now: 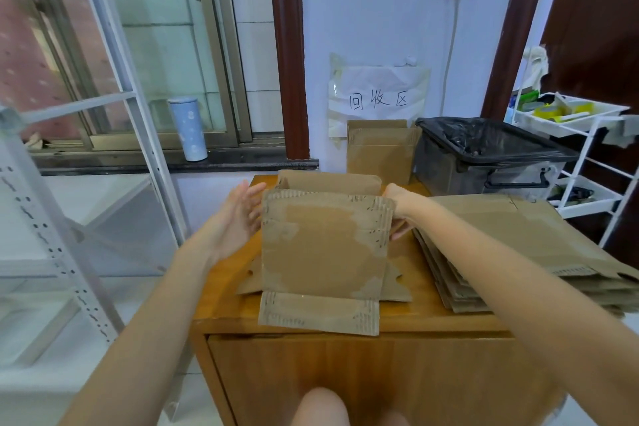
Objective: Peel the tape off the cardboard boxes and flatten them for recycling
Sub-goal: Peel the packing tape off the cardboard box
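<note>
Opened cardboard box (323,245) standing on the wooden table (408,318), its near flap lying over the front edge. The left hand (238,218) is beside the box's left wall, fingers straight and spread. The right hand (403,209) grips the box's right wall, fingers curled round its edge. A stack of flattened boxes (518,245) lies to the right.

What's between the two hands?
The brown cardboard box, still standing open on the wooden cabinet, between left hand and right hand; head view.
</note>
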A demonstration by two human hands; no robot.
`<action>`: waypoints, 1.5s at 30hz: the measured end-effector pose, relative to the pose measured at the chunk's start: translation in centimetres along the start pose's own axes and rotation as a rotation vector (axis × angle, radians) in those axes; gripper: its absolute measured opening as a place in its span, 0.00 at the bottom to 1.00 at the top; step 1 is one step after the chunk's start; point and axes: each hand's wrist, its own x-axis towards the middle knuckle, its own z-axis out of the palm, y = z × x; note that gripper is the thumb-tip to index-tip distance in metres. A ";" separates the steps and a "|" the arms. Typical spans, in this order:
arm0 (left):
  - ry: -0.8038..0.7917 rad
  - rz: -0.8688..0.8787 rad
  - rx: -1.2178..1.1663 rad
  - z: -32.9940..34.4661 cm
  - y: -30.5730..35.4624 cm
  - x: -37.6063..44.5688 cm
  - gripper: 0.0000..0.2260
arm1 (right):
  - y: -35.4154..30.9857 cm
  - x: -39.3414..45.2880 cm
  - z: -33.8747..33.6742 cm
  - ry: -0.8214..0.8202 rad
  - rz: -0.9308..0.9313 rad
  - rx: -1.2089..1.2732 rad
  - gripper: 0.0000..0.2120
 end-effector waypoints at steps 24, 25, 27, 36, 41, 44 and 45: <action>0.075 0.037 0.385 0.1 -6.4 -1.3 0.38 | 1.4 0.5 -2.3 -0.020 -0.297 0.243 0.12; 0.093 0.035 0.387 0.2 -6.4 -1.3 0.38 | 2.0 0.8 -2.1 -0.038 -0.287 0.314 0.12; 0.131 0.033 0.377 0.2 -6.4 -1.2 0.38 | 3.2 1.2 -1.5 -0.078 -0.243 0.475 0.14; 0.157 -0.028 0.321 -0.1 -6.2 -1.4 0.24 | 7.2 3.0 1.5 -0.282 -0.365 0.696 0.33; 0.178 -0.044 0.284 -0.4 -5.4 -1.4 0.17 | 7.5 2.3 1.5 -0.356 -0.479 0.232 0.56; 0.162 -0.057 0.272 -0.7 -4.8 -1.1 0.20 | 6.5 2.1 1.3 -0.188 -0.479 0.186 0.56; 0.157 -0.062 0.262 -0.8 -4.6 -1.1 0.21 | 6.2 2.1 1.3 -0.146 -0.485 0.203 0.56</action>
